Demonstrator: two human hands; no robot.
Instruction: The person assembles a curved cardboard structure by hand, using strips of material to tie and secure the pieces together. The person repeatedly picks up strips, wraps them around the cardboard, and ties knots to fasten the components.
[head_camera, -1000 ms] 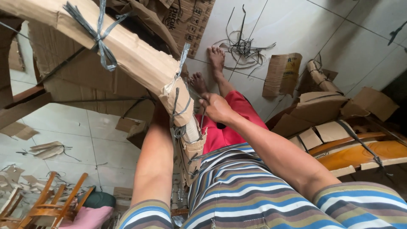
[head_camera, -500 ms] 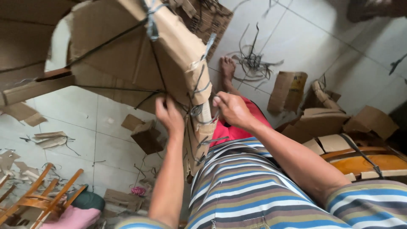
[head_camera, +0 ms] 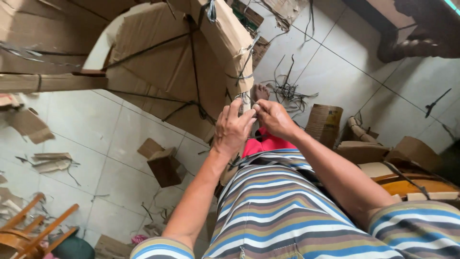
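Observation:
A large furniture piece wrapped in brown cardboard (head_camera: 158, 62) and bound with dark plastic straps fills the upper left. One wrapped leg (head_camera: 230, 33) comes down toward my lap. My left hand (head_camera: 232, 129) is raised against the lower end of that leg with its fingers pointing up. My right hand (head_camera: 274, 117) meets it fingertip to fingertip. Both pinch a thin strap (head_camera: 243, 72) at the leg's end. I wear a striped shirt and red shorts (head_camera: 263, 144). My bare foot (head_camera: 260, 91) shows beyond the hands.
White floor tiles carry torn cardboard scraps (head_camera: 50, 160) and a small cardboard box (head_camera: 165, 165). A tangle of strap offcuts (head_camera: 287, 91) lies ahead. A cardboard box (head_camera: 325, 122) and wooden parts (head_camera: 417, 184) sit right. A bare wooden chair frame (head_camera: 28, 230) is bottom left.
The wrapped piece has swung up and turned, showing its broad cardboard face. My left hand came up from under it to meet the right hand at the strap.

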